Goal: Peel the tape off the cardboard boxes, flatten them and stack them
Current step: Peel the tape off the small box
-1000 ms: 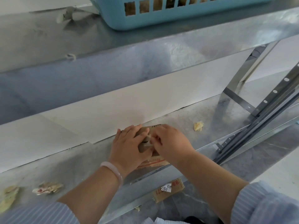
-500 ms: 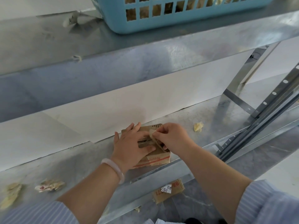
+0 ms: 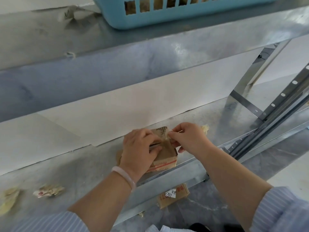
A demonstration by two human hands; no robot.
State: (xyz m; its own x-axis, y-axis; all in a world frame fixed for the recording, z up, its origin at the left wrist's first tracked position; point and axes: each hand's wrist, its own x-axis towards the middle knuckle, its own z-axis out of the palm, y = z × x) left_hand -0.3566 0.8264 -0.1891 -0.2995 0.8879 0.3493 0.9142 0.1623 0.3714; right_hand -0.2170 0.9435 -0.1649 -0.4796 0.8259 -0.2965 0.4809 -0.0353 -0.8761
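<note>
A small brown cardboard box (image 3: 166, 155) with red print lies on the lower metal shelf (image 3: 93, 164). My left hand (image 3: 139, 150) presses flat on its top and holds it down. My right hand (image 3: 187, 137) pinches a strip of clear tape (image 3: 164, 135) between thumb and forefinger, lifted off the box's far top edge. The box's left part is hidden under my left hand.
Crumpled tape wads lie on the shelf at the left (image 3: 48, 193), far left (image 3: 8, 198) and behind my right hand (image 3: 205, 128). A flat cardboard piece (image 3: 173, 195) lies on the floor below. A blue basket (image 3: 175, 12) stands on the upper shelf. Metal uprights (image 3: 274, 114) rise at right.
My right hand has pulled the tape strip up and away to the right off the box top. My left hand stays pressed on the box.
</note>
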